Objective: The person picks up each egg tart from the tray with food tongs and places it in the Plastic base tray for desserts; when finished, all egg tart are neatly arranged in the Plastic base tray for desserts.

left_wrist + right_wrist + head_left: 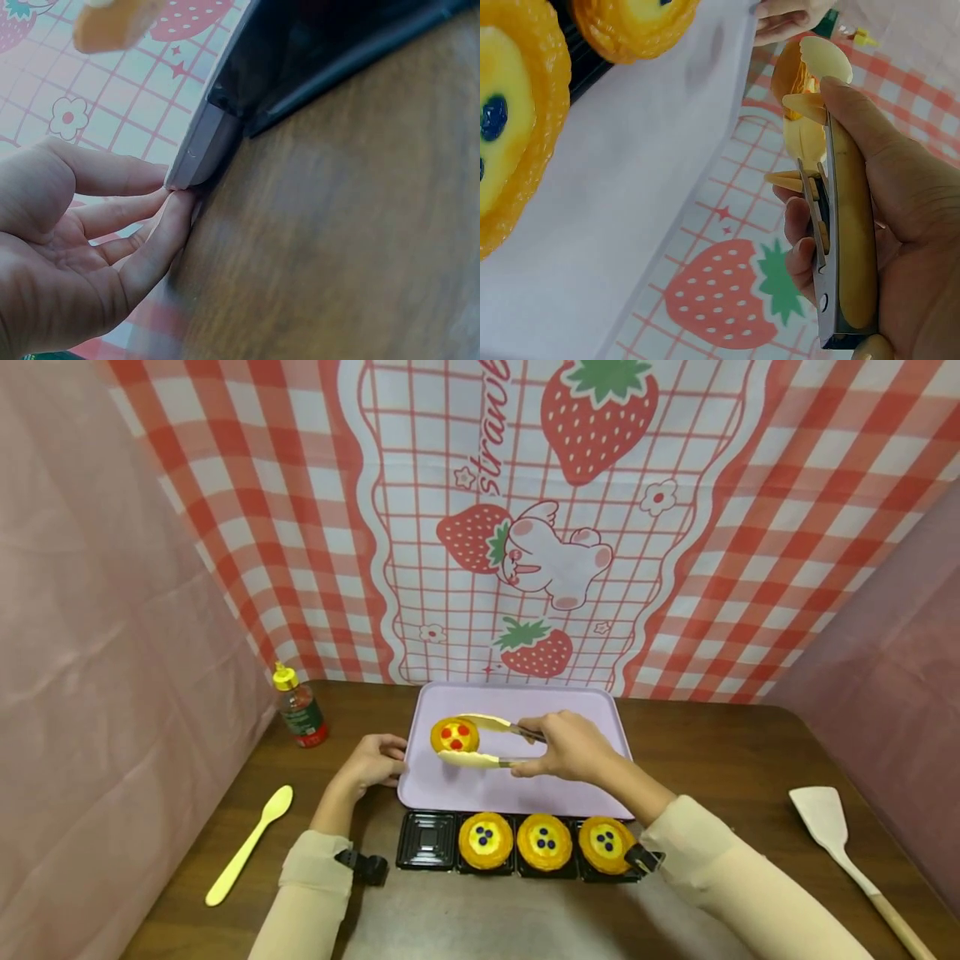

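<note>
My right hand [573, 747] grips a pair of tongs [855, 225] with cream-coloured tips. Between those tips is an egg tart [454, 737] with red toppings, over the left part of a lilac tray [517, 793]. At the tray's left edge, my left hand [372, 762] pinches the rim between thumb and fingers, as the left wrist view shows. In front of the tray runs a row of black square holders. The leftmost black holder [427, 841] is bare; an egg tart with blue toppings [486, 842] sits in each of the other three.
A squeeze bottle [302, 714] with a yellow cap stands at the back left. Nearer on that side lies a pale yellow spoon [251, 843]. A white spatula [828, 827] lies on the right of the wooden table [712, 760]. Checked cloth [750, 568] hangs behind.
</note>
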`<state>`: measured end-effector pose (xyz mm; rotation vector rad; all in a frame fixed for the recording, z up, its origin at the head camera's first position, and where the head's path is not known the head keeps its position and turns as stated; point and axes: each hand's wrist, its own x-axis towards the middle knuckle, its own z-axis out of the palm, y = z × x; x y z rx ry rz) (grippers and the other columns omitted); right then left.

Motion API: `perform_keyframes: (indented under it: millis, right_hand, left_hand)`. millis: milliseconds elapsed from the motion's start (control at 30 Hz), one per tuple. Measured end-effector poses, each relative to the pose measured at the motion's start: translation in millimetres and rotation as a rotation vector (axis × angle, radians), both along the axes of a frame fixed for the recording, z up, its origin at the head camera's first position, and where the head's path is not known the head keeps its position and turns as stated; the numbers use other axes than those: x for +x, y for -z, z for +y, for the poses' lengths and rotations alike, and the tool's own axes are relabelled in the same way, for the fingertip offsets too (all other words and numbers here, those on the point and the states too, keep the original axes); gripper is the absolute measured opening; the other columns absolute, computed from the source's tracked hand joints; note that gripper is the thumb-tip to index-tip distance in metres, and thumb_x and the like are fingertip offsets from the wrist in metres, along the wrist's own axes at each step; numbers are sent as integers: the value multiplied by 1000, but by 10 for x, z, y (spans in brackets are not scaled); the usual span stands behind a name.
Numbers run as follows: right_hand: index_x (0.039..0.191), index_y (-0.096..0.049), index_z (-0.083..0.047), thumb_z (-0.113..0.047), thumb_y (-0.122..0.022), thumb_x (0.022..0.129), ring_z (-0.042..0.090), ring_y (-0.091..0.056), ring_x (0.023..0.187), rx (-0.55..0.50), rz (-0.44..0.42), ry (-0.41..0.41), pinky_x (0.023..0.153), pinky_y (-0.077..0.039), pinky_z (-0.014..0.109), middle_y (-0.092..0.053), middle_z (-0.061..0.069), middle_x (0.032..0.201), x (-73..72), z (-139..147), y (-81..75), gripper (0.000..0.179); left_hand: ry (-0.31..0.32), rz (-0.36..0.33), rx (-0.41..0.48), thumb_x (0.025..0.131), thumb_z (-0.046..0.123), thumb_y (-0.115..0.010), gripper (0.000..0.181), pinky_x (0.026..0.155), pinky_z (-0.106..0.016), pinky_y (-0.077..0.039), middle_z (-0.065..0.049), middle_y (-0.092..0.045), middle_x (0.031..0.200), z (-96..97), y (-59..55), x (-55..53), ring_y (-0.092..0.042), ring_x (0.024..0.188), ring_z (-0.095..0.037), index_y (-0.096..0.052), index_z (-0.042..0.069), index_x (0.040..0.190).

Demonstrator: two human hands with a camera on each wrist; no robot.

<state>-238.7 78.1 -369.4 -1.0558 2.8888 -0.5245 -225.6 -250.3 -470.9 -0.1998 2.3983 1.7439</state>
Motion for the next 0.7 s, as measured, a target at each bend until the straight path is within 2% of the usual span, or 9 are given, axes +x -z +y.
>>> perform_keyframes:
  millis: [233,400,533,700]
  right_hand:
    - [128,-67,-6,-56,-81,74,22,-69,95,-9,34,-92,78,-58,39,-73,6,110,226,81,-105,75]
    - [127,-67,-7,-56,-79,77,18,-69,92,1,44,-164,78,-58,38,-74,3,106,370,104,-130,72]
    - [128,-67,-10,-55,-80,76,14,-68,88,9,36,-193,74,-57,35,-74,-1,103,464,106,-134,69]
    - [128,-68,-9,-50,-82,76,16,-68,92,8,4,-206,76,-58,39,-74,0,104,546,99,-119,68]
  left_hand:
    - [-3,10,-6,81,-10,-65,43,63,-38,-61,-21,-58,97,-13,-11,0,-60,74,-22,-56,-13,123]
    - [0,21,-9,80,-11,-65,43,63,-39,-61,-22,-58,97,-12,-31,5,-60,72,-21,-55,-15,122]
    - [2,15,2,81,-11,-65,43,64,-38,-61,-22,-58,98,-3,-20,6,-60,73,-21,-55,-14,123]
    - [10,16,10,82,-12,-64,43,63,-37,-60,-23,-58,98,11,-10,15,-60,74,-21,-54,-16,124]
